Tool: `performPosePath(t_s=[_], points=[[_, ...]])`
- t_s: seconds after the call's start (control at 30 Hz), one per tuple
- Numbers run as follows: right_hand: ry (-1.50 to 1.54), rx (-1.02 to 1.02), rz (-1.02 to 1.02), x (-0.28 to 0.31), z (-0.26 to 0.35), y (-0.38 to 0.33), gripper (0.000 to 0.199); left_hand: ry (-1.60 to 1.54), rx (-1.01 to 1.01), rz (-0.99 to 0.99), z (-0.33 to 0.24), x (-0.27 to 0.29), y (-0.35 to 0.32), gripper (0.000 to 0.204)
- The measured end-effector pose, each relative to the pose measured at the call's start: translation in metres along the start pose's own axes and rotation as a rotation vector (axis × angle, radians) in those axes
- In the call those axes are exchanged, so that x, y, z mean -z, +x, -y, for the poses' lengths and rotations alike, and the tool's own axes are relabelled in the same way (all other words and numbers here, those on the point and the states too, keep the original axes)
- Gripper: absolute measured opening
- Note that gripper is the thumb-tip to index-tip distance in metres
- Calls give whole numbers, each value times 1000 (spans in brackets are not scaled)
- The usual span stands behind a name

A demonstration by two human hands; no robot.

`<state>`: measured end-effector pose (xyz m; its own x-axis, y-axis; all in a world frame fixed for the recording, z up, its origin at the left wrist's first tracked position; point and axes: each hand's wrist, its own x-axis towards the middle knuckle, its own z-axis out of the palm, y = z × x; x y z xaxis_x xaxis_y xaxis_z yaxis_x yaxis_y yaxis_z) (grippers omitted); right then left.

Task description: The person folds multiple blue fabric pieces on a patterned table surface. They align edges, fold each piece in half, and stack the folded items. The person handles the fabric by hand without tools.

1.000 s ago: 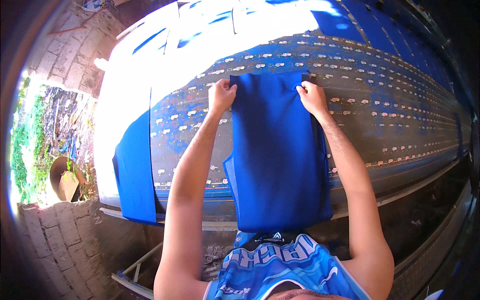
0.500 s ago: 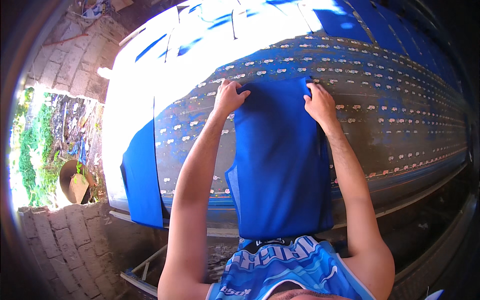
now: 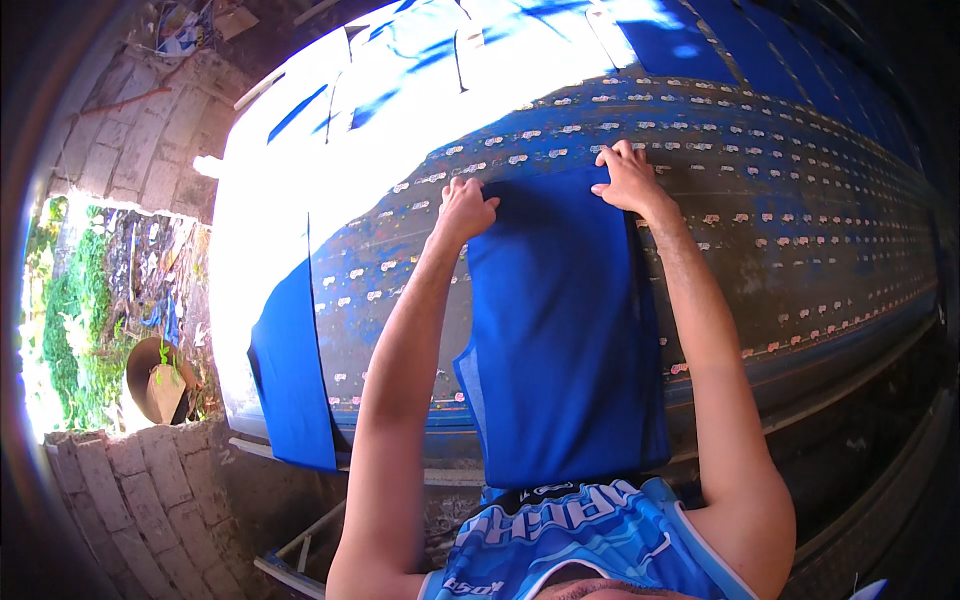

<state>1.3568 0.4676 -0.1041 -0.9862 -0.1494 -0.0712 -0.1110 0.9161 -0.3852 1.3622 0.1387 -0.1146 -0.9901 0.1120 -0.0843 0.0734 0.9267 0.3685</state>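
Observation:
A blue cloth panel [image 3: 560,330] stretches in front of me, its far end on the long printing table [image 3: 400,290] and its near end against my chest. At its far left corner, my left hand [image 3: 467,208] has its fingers curled over the fabric, the thumb along the edge. My right hand [image 3: 630,180] is at the far right corner, fingers bent and parted from the thumb, touching the cloth's edge. The fingertips of both hands are partly hidden. Faint folds run down the cloth, and its left side has a curved notch.
Another blue panel [image 3: 297,370] lies flat at the left, partly in glaring sunlight. More blue panels [image 3: 690,45] line the far side. Rows of small printed marks cover the dark tabletop. A metal rail [image 3: 450,477] follows the near edge; a brick wall [image 3: 130,500] stands at left.
My right hand has shifted slightly left and away from me, its fingers parting more. My left hand has come slightly nearer. The panel's far edge now slants, its left corner nearer to me.

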Motion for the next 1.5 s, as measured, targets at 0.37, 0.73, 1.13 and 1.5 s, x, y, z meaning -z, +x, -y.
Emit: performPosePath(t_s=[0.37,0.73,1.13,1.5], points=[[18,29,54,-1,2,-4,71,-64,-484,-429,-48,-16,-70,35],[121,88,-99,-15,-4,-5,46,-74,-440,-493,-61,-48,-140,61],[638,419,-579,-16,-17,-70,36,-362,-459,-530,-53,34,-173,57],[62,714,-1296,183,123,-219,34,-508,-1021,-908,-74,237,-322,60]])
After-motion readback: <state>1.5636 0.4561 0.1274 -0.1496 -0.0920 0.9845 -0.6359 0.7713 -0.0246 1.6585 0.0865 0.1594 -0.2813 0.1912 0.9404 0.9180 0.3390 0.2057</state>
